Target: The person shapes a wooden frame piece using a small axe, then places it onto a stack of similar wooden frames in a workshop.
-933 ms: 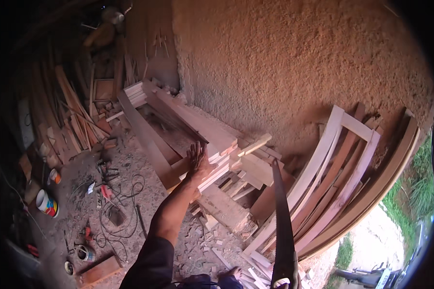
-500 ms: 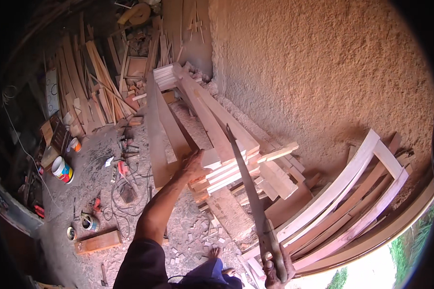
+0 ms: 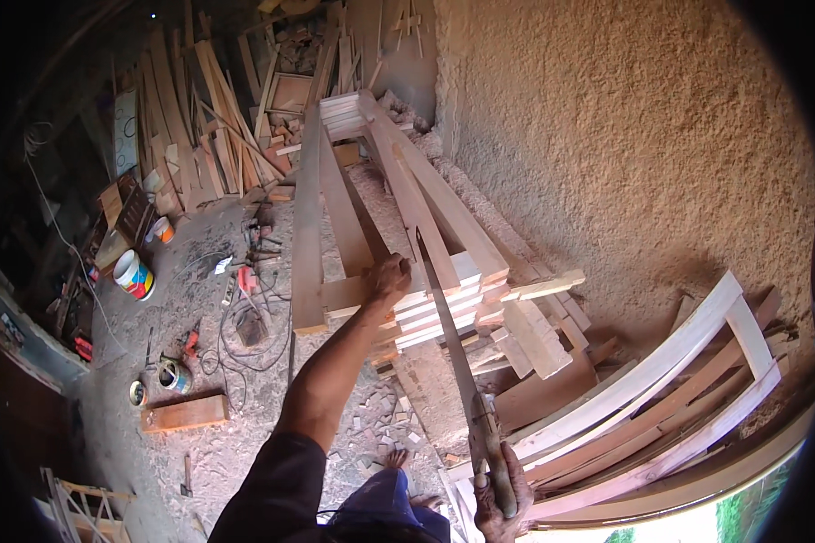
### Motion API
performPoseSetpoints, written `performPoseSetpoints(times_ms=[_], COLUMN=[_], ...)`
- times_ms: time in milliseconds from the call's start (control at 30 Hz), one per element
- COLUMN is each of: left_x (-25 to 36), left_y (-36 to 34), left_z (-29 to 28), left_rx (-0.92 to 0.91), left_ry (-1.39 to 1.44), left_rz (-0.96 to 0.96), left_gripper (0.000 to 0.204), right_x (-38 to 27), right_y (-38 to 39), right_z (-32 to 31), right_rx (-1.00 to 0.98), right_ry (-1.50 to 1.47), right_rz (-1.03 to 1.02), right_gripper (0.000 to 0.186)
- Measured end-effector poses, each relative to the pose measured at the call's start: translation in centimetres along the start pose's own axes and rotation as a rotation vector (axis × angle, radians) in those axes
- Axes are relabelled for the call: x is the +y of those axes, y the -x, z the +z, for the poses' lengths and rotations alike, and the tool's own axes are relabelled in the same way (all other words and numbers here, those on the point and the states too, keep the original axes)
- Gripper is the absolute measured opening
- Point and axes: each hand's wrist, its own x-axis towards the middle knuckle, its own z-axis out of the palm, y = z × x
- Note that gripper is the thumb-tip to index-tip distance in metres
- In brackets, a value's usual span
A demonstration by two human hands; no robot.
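Observation:
My right hand is wrapped round the wooden handle of a handsaw at the lower right. Its long, narrow blade points up and away over the near end of a stack of wooden frames. Beside the blade, just to its left, my left hand is closed on the near crosspiece of the top frame. Its fingertips are partly hidden. Two long boards lie on the right side of the frame. I cannot tell whether the saw's teeth touch the wood.
Curved wooden frames lean by the rough wall at right. Leaning planks crowd the far left. Left on the floor are a paint bucket, a red power tool with cables, and a wood block. Offcuts lie near my feet.
The view has shifted, so the scene sits farther right and higher. My left hand has curled its fingers on the crosspiece. The saw blade has come left, closer to that hand.

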Motion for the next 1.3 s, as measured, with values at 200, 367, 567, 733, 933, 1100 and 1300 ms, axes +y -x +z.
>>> performPoseSetpoints(times_ms=[200, 367, 567, 733, 933, 1100, 1300], left_x=[0.9, 2.2, 2.5, 1.9, 1.7, 1.6, 1.4], left_y=[0.6, 1.4, 1.9, 1.1, 0.8, 0.8, 0.6], left_z=[0.3, -1.2, -1.4, -0.9, -0.5, -0.5, -0.3], left_rx=[0.068, 0.018, 0.052, -0.016, 0.027, -0.026, -0.066], left_ry=[-0.142, -0.096, -0.109, -0.19, -0.206, -0.212, -0.279], left_rz=[-0.063, -0.079, -0.047, -0.076, -0.049, -0.055, -0.012], left_gripper=[0.043, 0.051, 0.055, 0.058, 0.061, 0.059, 0.057], right_x=[-1.6, -2.0, -1.1, -0.6, 0.1, 0.2, -0.3], right_y=[-1.0, -1.6, -2.4, -2.6, -4.0, -4.7, -5.7], right_z=[-0.2, -0.1, -0.4, -0.4, -0.9, -1.2, -0.4], right_rx=[0.061, 0.051, 0.042, 0.019, -0.024, -0.04, -0.047], right_ry=[0.533, 0.493, 0.473, 0.323, 0.438, 0.503, 0.529], right_rz=[-0.205, -0.176, -0.182, -0.101, -0.209, -0.172, -0.222], right_gripper=[0.04, 0.047, 0.05, 0.057, 0.059, 0.058, 0.054])
